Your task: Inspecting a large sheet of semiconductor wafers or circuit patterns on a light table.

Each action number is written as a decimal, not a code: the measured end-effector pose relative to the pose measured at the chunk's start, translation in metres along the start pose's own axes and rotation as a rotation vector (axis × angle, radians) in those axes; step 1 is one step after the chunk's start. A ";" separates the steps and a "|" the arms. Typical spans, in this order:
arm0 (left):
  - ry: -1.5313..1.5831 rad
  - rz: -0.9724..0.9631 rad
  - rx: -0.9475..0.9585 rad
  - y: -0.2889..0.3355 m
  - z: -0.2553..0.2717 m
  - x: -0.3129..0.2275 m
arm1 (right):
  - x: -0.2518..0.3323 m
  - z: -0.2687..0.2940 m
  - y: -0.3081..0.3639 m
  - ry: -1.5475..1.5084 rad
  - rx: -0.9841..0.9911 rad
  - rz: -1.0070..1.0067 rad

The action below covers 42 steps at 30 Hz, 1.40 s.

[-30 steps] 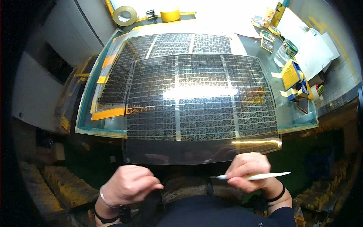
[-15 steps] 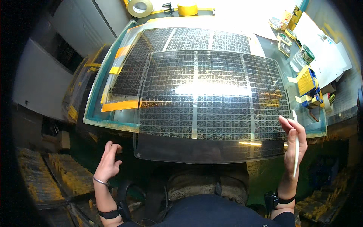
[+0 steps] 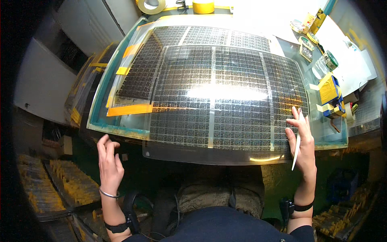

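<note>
A large clear sheet printed with rows of small dark patterns (image 3: 181,125) lies over the table, its front edge overhanging toward me. Over its right front part is my right hand (image 3: 303,143), fingers partly spread; whether they press on the sheet I cannot tell. A slim white pointed stick (image 3: 296,153) is held in that hand, slanting down along the palm. My left hand (image 3: 109,163) hovers off the sheet's front left corner, fingers loosely bent and apart, holding nothing. Beneath and behind lies a second patterned sheet (image 3: 137,76), with orange tape (image 3: 129,109) along its edge.
The glass table has a teal-edged rim (image 3: 117,131). Yellow tape in a blue dispenser (image 3: 330,90), a jar with a green lid (image 3: 324,66) and small tins (image 3: 306,48) stand at right. Tape rolls (image 3: 151,5) sit at the back. Racks (image 3: 68,181) stand at lower left.
The upper sheet has shifted away from me, so less of it overhangs. My right hand has moved inward and forward over its right side, still with the stick. My left hand has gone slightly forward.
</note>
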State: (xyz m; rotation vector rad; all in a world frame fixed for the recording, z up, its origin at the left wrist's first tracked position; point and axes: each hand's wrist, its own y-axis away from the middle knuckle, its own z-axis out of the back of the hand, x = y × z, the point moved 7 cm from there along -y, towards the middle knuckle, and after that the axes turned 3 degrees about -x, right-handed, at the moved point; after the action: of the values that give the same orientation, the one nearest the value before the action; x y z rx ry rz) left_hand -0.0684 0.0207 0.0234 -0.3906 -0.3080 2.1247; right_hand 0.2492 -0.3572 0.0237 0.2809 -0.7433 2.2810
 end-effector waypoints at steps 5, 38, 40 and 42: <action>0.155 -0.173 -0.176 -0.017 0.020 -0.044 | -0.005 -0.005 -0.002 0.013 -0.030 0.011; 0.626 0.138 -0.296 -0.022 0.008 -0.034 | -0.002 -0.002 -0.002 0.010 -0.059 0.028; 0.376 -0.094 -0.255 -0.032 0.012 -0.075 | -0.003 -0.003 -0.002 0.009 -0.058 0.022; 0.270 -0.317 -0.064 -0.031 -0.008 -0.116 | -0.003 -0.003 -0.001 0.026 -0.057 0.007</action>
State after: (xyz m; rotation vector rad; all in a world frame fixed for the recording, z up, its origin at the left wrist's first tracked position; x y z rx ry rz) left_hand 0.0187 -0.0593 0.0460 -0.6167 -0.2618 1.7321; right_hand 0.2524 -0.3562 0.0207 0.2218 -0.7952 2.2620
